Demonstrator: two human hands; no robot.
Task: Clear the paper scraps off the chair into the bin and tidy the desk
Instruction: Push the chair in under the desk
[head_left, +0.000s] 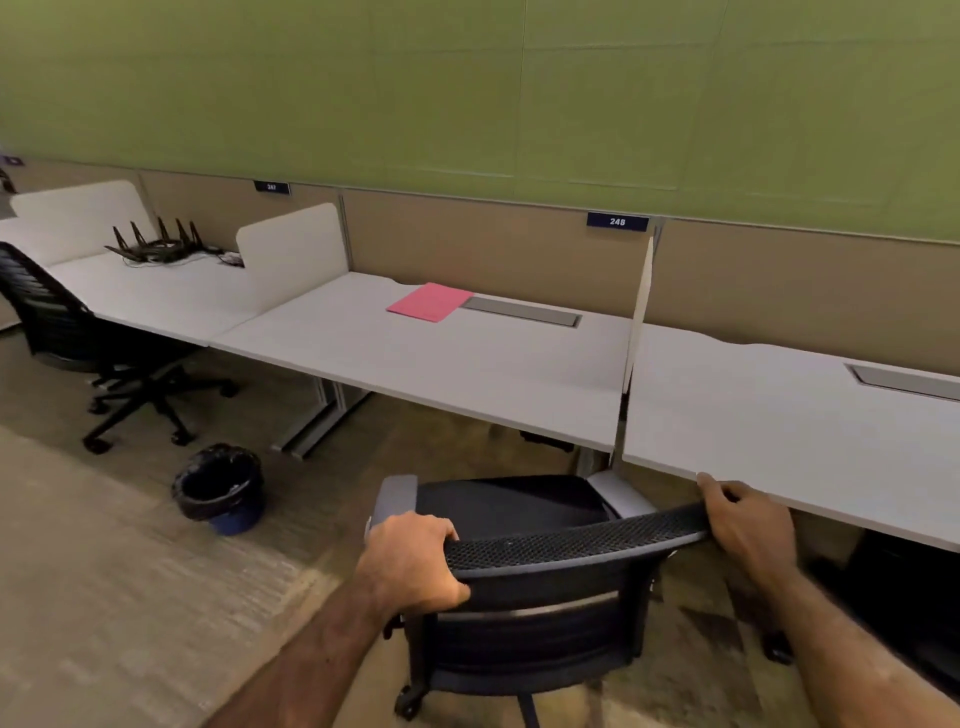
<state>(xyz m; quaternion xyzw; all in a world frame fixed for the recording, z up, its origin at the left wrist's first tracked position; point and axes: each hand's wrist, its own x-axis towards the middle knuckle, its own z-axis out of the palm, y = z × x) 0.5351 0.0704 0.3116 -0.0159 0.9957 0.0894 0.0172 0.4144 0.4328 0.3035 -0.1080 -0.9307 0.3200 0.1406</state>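
A black mesh-backed office chair (524, 608) stands in front of me, just short of the white desk (415, 364). My left hand (410, 564) grips the left end of the backrest's top edge. My right hand (748, 525) holds its right end, close under the neighbouring desk's edge. The dark seat (509, 501) shows no paper scraps. A pink folder (430, 302) lies flat at the back of the desk beside a grey cable hatch (522, 312). A small bin (221, 488) with a black liner stands on the carpet to the left of the chair.
A thin white divider (640, 312) separates this desk from the right-hand desk (789, 421). A second black chair (67, 332) stands at the far left. A black router with antennas (153, 244) sits on the left desk. Desk legs (317, 421) stand behind the bin.
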